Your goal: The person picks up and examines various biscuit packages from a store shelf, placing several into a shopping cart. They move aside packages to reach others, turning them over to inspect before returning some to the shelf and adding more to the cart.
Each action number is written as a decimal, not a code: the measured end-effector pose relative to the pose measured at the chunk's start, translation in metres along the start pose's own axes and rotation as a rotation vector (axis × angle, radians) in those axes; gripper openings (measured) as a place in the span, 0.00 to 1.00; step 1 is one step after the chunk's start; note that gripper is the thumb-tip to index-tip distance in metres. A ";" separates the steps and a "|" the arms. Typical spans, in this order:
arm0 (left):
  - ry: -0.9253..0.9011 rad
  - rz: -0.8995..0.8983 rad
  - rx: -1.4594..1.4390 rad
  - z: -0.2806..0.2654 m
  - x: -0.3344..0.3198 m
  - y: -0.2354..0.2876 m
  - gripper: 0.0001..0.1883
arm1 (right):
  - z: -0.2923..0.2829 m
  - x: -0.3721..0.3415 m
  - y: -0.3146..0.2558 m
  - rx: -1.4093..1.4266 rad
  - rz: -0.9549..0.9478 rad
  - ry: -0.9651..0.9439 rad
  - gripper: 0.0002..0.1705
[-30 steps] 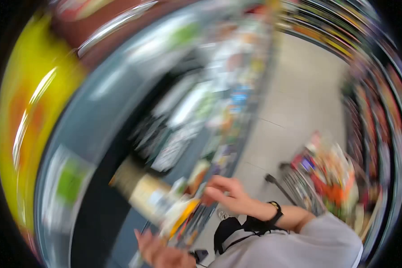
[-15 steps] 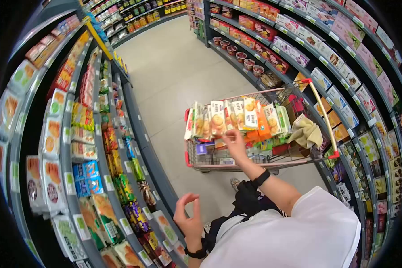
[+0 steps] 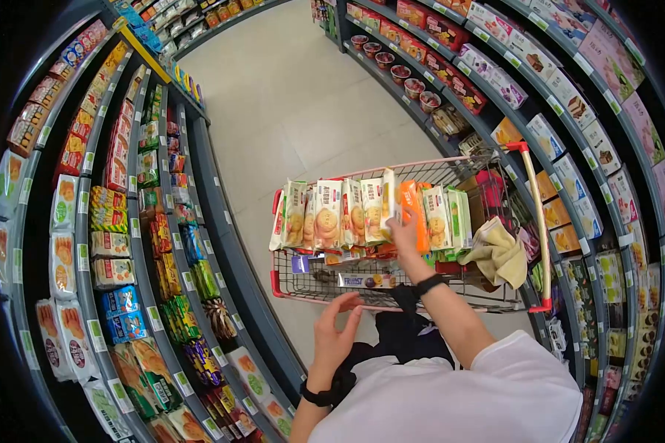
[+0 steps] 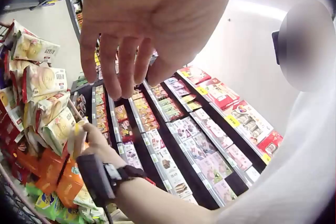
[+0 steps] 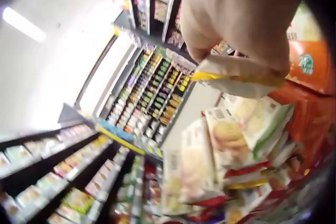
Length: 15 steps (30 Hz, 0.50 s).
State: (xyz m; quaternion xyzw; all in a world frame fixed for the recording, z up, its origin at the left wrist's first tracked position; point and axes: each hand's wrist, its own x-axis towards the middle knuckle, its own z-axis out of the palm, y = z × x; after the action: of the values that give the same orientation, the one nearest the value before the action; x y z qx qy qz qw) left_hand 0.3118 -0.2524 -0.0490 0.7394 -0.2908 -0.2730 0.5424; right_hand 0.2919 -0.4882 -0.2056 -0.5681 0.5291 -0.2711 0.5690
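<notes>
My right hand [image 3: 406,235] is over the shopping cart [image 3: 537,229] and pinches a white and yellow snack packet [image 3: 389,198] among the others. The right wrist view shows this packet [image 5: 239,83] edge-on beneath the curled fingers. A row of white biscuit packets [image 3: 326,215] stands upright in the cart, with orange packets [image 3: 423,225] just right of my right hand. My left hand [image 3: 334,336] hovers at the cart's near side, fingers loosely bent and holding nothing. Its bare palm and hanging fingers fill the top of the left wrist view.
A beige cloth [image 3: 499,252] hangs over the cart's right end. A long, narrow box [image 3: 366,280] lies low in the basket. Snack shelves [image 3: 137,244] line the left side, and shelves of boxed cakes [image 3: 561,96] the right. Pale floor [image 3: 273,111] runs between them.
The view swung from a blurred shelf to the cart. Over the last half second my right hand took hold of a packet, and my left hand moved right towards the cart's near side.
</notes>
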 end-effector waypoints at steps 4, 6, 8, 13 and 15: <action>0.018 -0.031 -0.120 0.011 0.022 0.000 0.15 | -0.052 -0.035 -0.066 1.208 0.548 -0.544 0.31; -0.014 -0.050 -0.152 0.015 0.031 0.003 0.18 | -0.073 -0.049 -0.078 1.281 0.599 -0.715 0.32; 0.035 0.013 -0.316 0.020 0.038 0.009 0.25 | -0.083 -0.060 -0.091 1.348 0.650 -0.896 0.34; 0.146 0.104 -0.580 -0.004 0.034 0.036 0.30 | -0.088 -0.082 -0.123 1.120 0.635 -1.224 0.38; 0.177 0.165 -0.691 -0.026 0.021 0.033 0.28 | -0.082 -0.094 -0.152 0.943 0.676 -1.473 0.36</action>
State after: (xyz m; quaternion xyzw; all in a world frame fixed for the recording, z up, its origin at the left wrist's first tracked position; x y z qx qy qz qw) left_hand 0.3405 -0.2592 -0.0127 0.5073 -0.1921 -0.2453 0.8034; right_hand 0.2338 -0.4640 -0.0194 -0.1236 0.0080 0.1501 0.9809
